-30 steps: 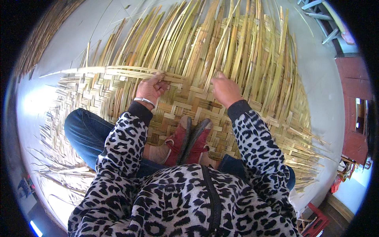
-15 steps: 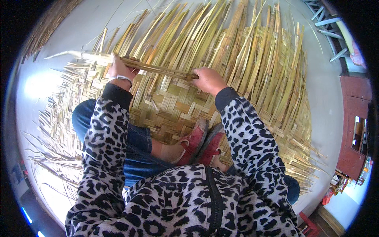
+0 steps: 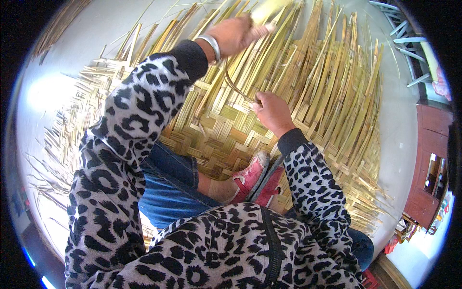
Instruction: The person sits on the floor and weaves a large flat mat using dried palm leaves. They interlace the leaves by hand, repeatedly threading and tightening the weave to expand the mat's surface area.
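A large mat (image 3: 219,132) woven from flat yellow-green bamboo-like strips lies beneath me, with long loose strip ends fanning out at its far side. My left hand (image 3: 233,36), with a bracelet at the wrist, is raised over those loose ends and closed on bent strips (image 3: 232,85); its fingers are partly smeared by motion. The strips curve down from it toward my right hand (image 3: 273,111), which pinches their near end just above the woven part. Past the left fingers, a pale blurred stretch of strip reaches toward the far edge.
My crossed legs in jeans (image 3: 173,188) and red shoes (image 3: 250,176) rest on the mat. A pale floor (image 3: 402,130) surrounds it. Light-blue metal legs (image 3: 409,41) stand at the far right, beside a reddish-brown cabinet (image 3: 423,164). A dark bundle of stalks (image 3: 57,26) lies far left.
My left hand has swung far and to the right, bending the strips that were straight between my hands. The right hand has shifted slightly right and nearer, still pinching.
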{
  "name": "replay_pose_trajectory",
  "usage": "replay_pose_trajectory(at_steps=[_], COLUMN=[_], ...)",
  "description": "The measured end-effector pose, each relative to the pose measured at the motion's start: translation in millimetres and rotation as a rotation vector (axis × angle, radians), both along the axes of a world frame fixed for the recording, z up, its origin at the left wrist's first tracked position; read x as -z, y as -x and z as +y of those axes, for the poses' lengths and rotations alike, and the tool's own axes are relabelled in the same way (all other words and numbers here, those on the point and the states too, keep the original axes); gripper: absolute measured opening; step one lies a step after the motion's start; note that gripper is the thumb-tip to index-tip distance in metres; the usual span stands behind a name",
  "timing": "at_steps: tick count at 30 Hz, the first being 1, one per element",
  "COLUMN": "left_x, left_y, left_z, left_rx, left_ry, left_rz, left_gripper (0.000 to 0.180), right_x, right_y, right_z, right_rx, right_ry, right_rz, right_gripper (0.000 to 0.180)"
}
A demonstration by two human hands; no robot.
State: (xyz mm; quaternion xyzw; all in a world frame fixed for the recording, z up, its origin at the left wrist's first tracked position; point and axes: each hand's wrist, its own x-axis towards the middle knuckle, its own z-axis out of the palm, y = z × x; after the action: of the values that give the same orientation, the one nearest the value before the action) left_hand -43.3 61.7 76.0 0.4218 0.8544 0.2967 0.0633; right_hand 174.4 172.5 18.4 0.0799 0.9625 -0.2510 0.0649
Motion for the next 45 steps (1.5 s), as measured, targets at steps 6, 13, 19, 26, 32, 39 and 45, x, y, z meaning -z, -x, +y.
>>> replay_pose_trajectory(at_steps=[6, 13, 19, 26, 32, 39, 45], left_x=[38.6, 58.9, 72.9, 60.5, 62.9, 39.0, -8.7], left_y=[10.8, -23.3, -6.3, -4.7, -44.1, -61.3, -105.0], left_z=[-68.1, -95.4, -81.8, -62.4, -104.1, -115.5, -128.2], left_rx=[-0.217, -0.742, -0.449, -0.314, -0.612, -0.705, -0.382], left_ry=[-0.063, -0.335, -0.120, -0.099, -0.408, -0.746, -0.967], left_rz=[-0.795, -0.945, -0.889, -0.466, -1.087, -1.481, -1.156], left_gripper=[0.095, 0.054, 0.024, 0.037, 0.020, 0.023, 0.016], right_x=[4.3, 1.9, 2.8, -0.6, 1.0, -10.2, -22.1], right_y=[5.2, 14.1, 26.7, 36.5, 42.5, 62.6, 57.3], right_z=[4.5, 17.4, 30.2, 28.2, 27.8, 31.9, 43.0], right_rx=[0.036, -0.062, -0.114, -0.260, -0.303, -0.380, -0.394], right_ry=[-0.008, 0.072, 0.120, 0.069, 0.029, -0.001, 0.232], right_rz=[-0.083, -0.195, -0.268, -0.233, -0.254, -0.486, -0.542], right_gripper=[0.029, 0.037, 0.037, 0.037, 0.032, 0.035, 0.035])
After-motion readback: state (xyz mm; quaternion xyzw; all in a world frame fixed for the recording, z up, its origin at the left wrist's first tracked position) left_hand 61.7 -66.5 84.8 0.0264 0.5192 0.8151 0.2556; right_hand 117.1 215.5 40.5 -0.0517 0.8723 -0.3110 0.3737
